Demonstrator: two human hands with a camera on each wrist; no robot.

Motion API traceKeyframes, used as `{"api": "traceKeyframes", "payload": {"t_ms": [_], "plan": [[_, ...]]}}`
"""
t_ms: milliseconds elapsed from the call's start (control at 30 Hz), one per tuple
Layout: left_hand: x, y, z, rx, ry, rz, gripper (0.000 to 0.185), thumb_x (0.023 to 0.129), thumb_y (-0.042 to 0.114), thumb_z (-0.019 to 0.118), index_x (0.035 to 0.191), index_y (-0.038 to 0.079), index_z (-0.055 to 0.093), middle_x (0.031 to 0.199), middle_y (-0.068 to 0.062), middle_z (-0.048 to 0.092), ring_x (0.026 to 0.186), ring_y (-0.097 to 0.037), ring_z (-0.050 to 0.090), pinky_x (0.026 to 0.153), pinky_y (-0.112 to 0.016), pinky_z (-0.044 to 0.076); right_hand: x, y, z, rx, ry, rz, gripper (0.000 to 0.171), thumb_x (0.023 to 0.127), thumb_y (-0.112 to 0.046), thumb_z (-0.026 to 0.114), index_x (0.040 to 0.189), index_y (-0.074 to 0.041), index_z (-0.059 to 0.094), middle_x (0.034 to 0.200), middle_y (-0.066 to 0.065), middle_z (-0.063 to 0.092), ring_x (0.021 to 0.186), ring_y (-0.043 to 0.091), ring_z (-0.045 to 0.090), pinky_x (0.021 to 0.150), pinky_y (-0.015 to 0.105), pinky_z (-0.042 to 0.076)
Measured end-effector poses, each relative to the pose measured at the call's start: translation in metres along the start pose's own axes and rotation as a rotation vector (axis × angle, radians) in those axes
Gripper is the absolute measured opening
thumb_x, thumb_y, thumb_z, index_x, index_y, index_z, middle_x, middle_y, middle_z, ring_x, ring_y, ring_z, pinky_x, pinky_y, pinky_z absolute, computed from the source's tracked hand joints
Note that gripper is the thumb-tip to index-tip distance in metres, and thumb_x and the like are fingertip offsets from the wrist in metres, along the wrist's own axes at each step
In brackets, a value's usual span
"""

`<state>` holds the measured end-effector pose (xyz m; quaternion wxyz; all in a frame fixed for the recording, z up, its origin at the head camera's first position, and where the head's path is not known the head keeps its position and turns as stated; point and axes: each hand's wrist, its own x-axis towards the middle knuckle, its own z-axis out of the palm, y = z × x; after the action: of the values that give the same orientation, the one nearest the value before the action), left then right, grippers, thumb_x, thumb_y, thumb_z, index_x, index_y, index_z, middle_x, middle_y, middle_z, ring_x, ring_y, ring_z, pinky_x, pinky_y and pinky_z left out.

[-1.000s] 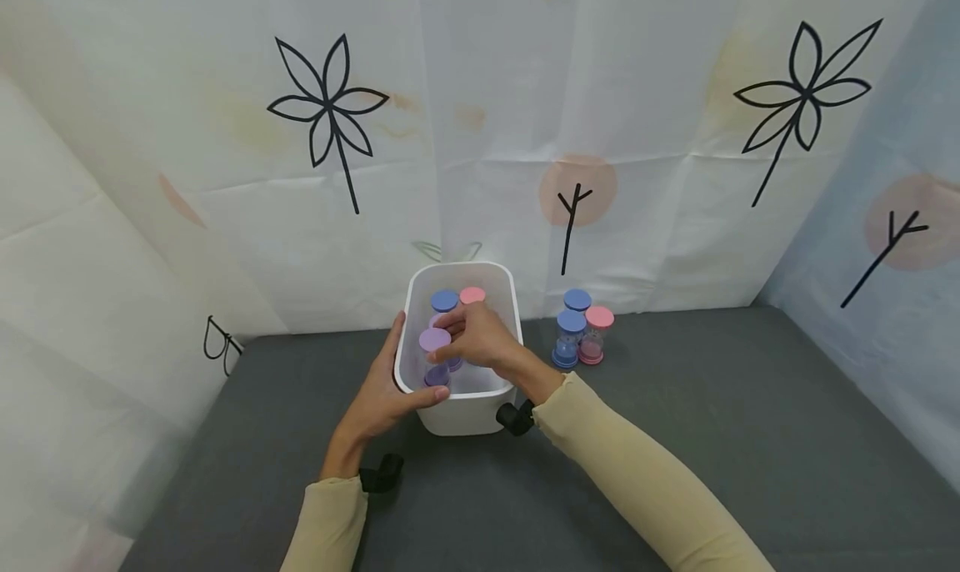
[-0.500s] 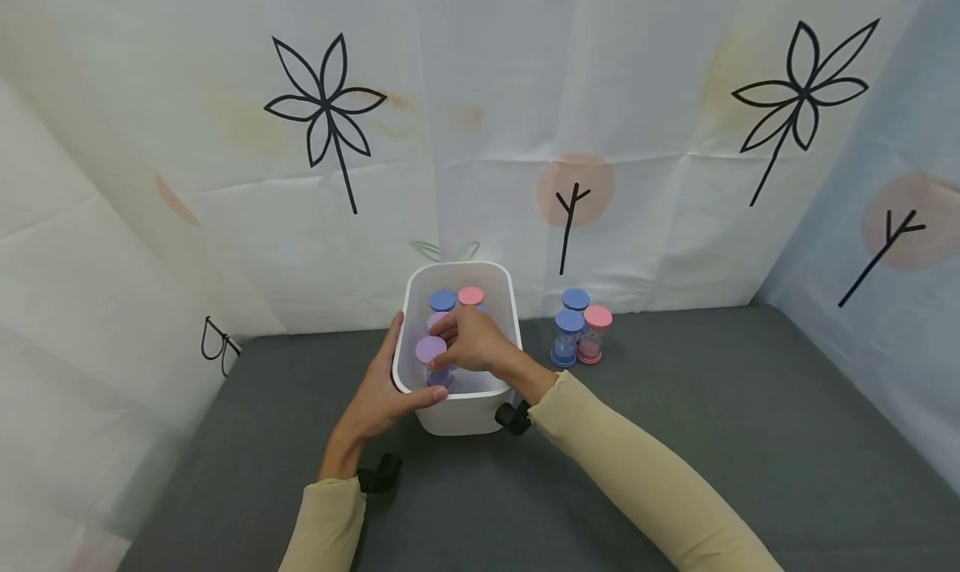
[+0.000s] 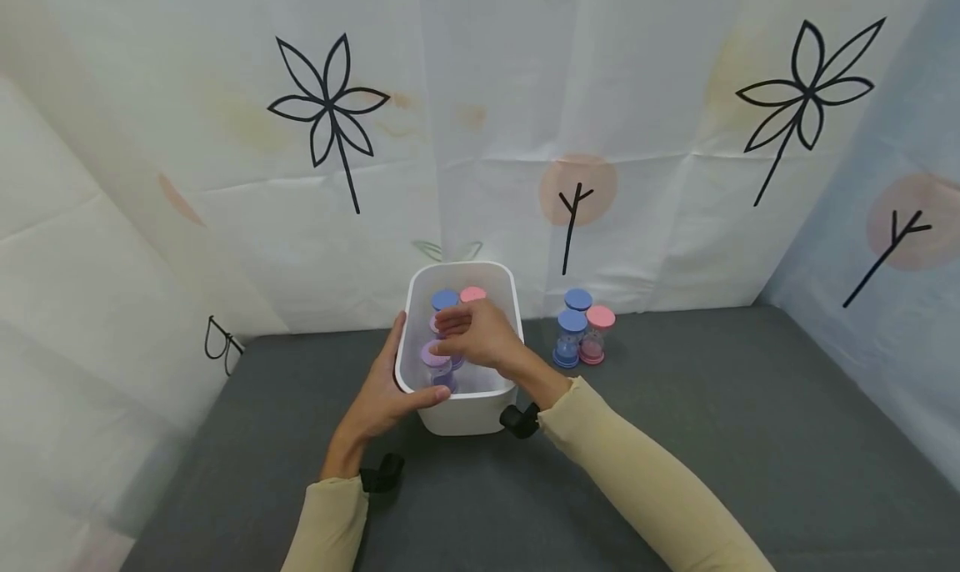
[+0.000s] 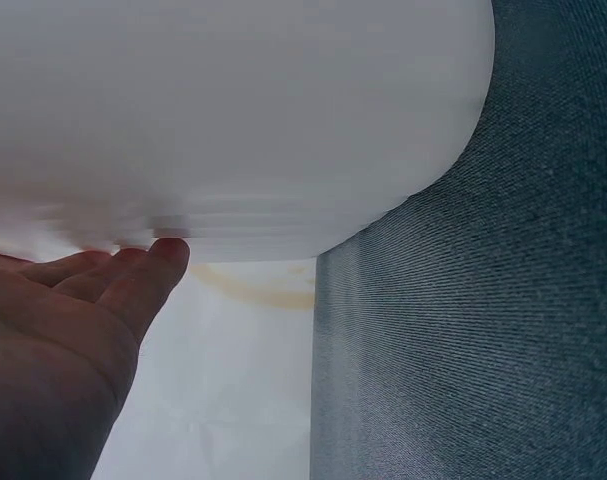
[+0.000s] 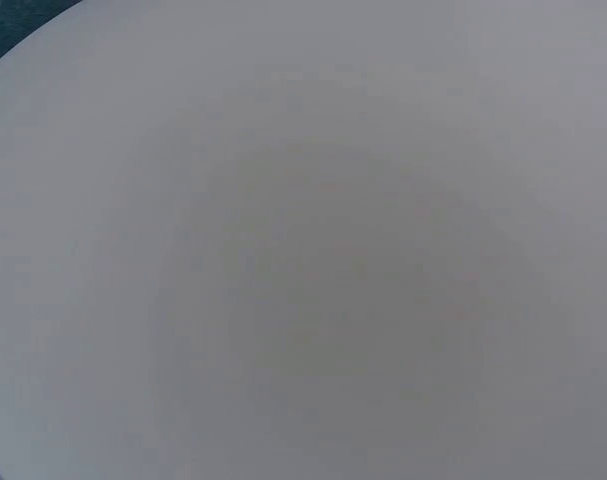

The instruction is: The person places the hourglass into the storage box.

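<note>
Bin: a white bin (image 3: 459, 412) stands on the grey mat (image 3: 675, 405), close to the back wall; I place everything else by it.
My left hand: my left hand (image 3: 378, 397) rests against the bin's left wall, fingers straight along the outside and the thumb laid over the near rim. In the left wrist view my fingertips (image 4: 168, 250) touch the underside of the bin's white curve.
My right hand: my right hand (image 3: 476, 336) reaches over the bin's near rim and hangs inside it, fingers bent above the timers. Its fingertips are at the purple cap; I cannot tell whether they pinch it or only touch it.
Purple timer: a sand timer with a purple cap (image 3: 432, 355) stands upright inside the bin, at its left near side, right under my right fingers.
Other timers inside: a blue cap (image 3: 444, 298) and a pink cap (image 3: 472, 293) show at the bin's far end, side by side.
Timers outside: 3 timers stand in a tight cluster on the mat just right of the bin, 2 with blue caps (image 3: 572, 320) and 1 with a pink cap (image 3: 600, 317).
Right wrist view: only the bin's blank white inner wall (image 5: 303, 240), nothing else to make out.
Sleeves: both my arms wear pale yellow sleeves (image 3: 637, 489), with a black strap at each wrist, near the bin's front.
Backdrop: white sheets behind the bin with drawn black flowers (image 3: 327, 105).
</note>
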<state>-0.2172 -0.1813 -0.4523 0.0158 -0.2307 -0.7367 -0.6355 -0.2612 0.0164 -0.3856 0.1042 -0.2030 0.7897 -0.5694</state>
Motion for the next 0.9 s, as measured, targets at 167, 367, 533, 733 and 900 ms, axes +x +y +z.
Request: {"api": "traceKeyframes", "payload": {"t_ms": [167,367,533,733,900], "plan": [[0.003,-0.001,0.0,-0.025,-0.017,0.038,0.121,0.078,0.014,0.089,0.165,0.019,0.005,0.156,-0.021,0.034,0.127,-0.038,0.053,0.097,-0.063,0.046,-0.017,-0.005,-0.019,0.09,0.023,-0.104,0.05,0.085,-0.001,0.08,0.13,0.012,0.061,0.128,0.028,0.064,0.119,0.04,0.063,0.095,0.036,0.054],[0.005,-0.003,0.001,-0.048,-0.019,0.048,0.12,0.076,0.007,0.089,0.164,0.018,0.009,0.154,-0.021,0.036,0.127,-0.038,0.052,0.1,-0.067,0.042,-0.047,-0.001,-0.052,0.202,0.143,-0.146,0.052,0.086,0.003,0.078,0.134,0.01,0.059,0.133,0.027,0.061,0.121,0.035,0.063,0.097,0.032,0.052],[0.004,-0.003,0.001,-0.044,-0.008,0.038,0.122,0.075,0.009,0.09,0.164,0.019,0.008,0.155,-0.02,0.035,0.128,-0.038,0.051,0.1,-0.067,0.041,-0.072,0.017,-0.082,0.244,0.288,-0.154,0.054,0.087,0.005,0.075,0.137,0.012,0.055,0.134,0.029,0.06,0.121,0.03,0.063,0.093,0.029,0.054],[0.003,-0.004,0.001,-0.049,-0.009,0.041,0.121,0.075,0.009,0.09,0.164,0.019,0.009,0.155,-0.02,0.035,0.127,-0.039,0.05,0.1,-0.066,0.043,-0.091,0.044,-0.113,0.252,0.434,-0.15,0.055,0.088,0.004,0.076,0.137,0.014,0.053,0.123,0.01,0.07,0.111,0.013,0.068,0.089,0.025,0.055],[0.003,-0.003,0.0,-0.05,-0.014,0.043,0.121,0.075,0.008,0.09,0.164,0.019,0.008,0.155,-0.021,0.035,0.128,-0.039,0.049,0.1,-0.066,0.042,-0.096,0.053,-0.128,0.26,0.525,-0.146,0.056,0.088,0.0,0.078,0.136,0.014,0.054,0.117,0.003,0.072,0.109,0.011,0.068,0.087,0.022,0.055]]}}
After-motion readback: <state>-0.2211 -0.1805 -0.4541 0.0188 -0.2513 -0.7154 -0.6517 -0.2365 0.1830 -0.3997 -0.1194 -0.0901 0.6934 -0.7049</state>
